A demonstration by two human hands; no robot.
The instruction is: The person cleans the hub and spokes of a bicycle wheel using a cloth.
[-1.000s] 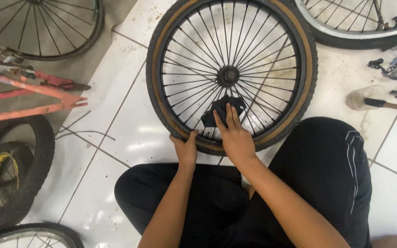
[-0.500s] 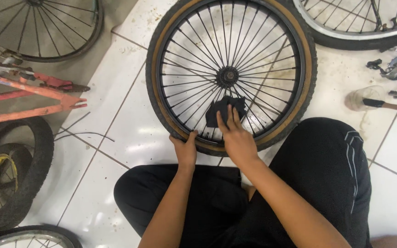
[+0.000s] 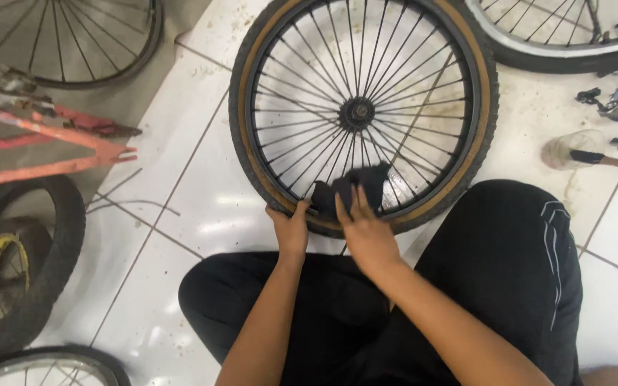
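A white tiled floor [image 3: 202, 214], speckled with dirt, is seen with a tan-walled bicycle wheel [image 3: 363, 114] laid flat at upper centre. Its near rim is gripped by the left hand [image 3: 291, 230]; a dark cloth [image 3: 352, 187] is pressed onto the lower spokes by the right hand [image 3: 366, 232]. Only that lower stretch appears reached; the remaining spokes seem yet to be wiped

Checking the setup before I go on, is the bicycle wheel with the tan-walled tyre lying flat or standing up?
Lying flat. The bicycle wheel shows as a full circle on the tiled floor, hub facing up.
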